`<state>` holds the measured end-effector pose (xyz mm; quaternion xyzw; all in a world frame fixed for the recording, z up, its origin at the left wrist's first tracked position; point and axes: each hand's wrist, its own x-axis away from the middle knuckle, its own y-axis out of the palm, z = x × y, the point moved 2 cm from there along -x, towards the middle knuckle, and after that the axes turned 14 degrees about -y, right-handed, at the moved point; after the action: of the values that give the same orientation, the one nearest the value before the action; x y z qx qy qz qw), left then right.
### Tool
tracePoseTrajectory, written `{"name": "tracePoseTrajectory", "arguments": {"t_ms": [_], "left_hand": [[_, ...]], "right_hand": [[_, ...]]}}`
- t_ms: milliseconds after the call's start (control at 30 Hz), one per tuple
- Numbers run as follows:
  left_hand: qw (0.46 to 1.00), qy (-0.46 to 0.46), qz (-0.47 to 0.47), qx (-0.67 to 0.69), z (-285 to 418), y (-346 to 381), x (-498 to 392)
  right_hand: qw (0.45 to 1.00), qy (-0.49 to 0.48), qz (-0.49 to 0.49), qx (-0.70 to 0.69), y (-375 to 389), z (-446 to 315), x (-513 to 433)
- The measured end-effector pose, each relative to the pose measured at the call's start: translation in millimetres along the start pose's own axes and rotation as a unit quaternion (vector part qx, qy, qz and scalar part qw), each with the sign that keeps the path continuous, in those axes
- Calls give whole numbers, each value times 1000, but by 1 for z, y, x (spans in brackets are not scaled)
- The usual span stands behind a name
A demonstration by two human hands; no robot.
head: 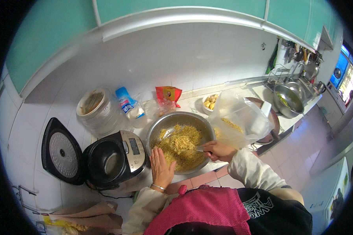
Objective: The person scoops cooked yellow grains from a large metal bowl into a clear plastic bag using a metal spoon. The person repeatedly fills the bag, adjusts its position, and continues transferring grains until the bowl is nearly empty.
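Note:
A wide stainless steel bowl (207, 123) stands before me, holding a yellow crumbly food mixture (181, 141). My right hand (217, 150) grips the handle of a metal spoon or spatula (199, 149), whose head is in the mixture, heaped over with it. At the bowl's left front rim rests my left hand (161, 166), flat with the fingers together and the thumb spread, over the rim. To its left is a rice cooker (136, 151) with its lid (63, 152) raised; a little pale matter shows at the bottom of its dark pot.
Right of the bowl, a translucent plastic bag (241, 117) with yellow food leans over a brown round pan (275, 129). Behind stand a bowl of yellow chunks (210, 103), a red packet (169, 95) and a blue-white bag (129, 101). A metal pot (288, 101) sits by the sink. Green cabinets (179, 11) overhang.

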<state>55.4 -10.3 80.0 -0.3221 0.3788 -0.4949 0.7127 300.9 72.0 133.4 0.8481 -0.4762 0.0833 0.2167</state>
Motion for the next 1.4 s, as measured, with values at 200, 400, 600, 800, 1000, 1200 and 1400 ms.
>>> {"name": "tracePoseTrajectory", "arguments": {"t_ms": [200,400,600,800,1000,1200,1400], "left_hand": [[1000,16,12,10,13,-7,-1],[999,14,-3,38,23,-12,4],[999,28,7,39,26,-10,7],[997,39,-4,62,36,2,5],[996,48,-24,78,57,8,2],[994,57,-53,77,70,23,-2],[993,65,-64,76,69,41,-3]], "right_hand": [[998,-17,-2,52,5,-33,9],[1000,-4,-11,11,16,-69,26],[1000,7,-28,-1,19,-102,38],[999,-14,0,-34,3,-130,48],[997,-48,-20,-65,-20,-174,85],[990,-111,68,-54,-65,-196,135],[943,-93,137,290,-87,-173,160]]}}
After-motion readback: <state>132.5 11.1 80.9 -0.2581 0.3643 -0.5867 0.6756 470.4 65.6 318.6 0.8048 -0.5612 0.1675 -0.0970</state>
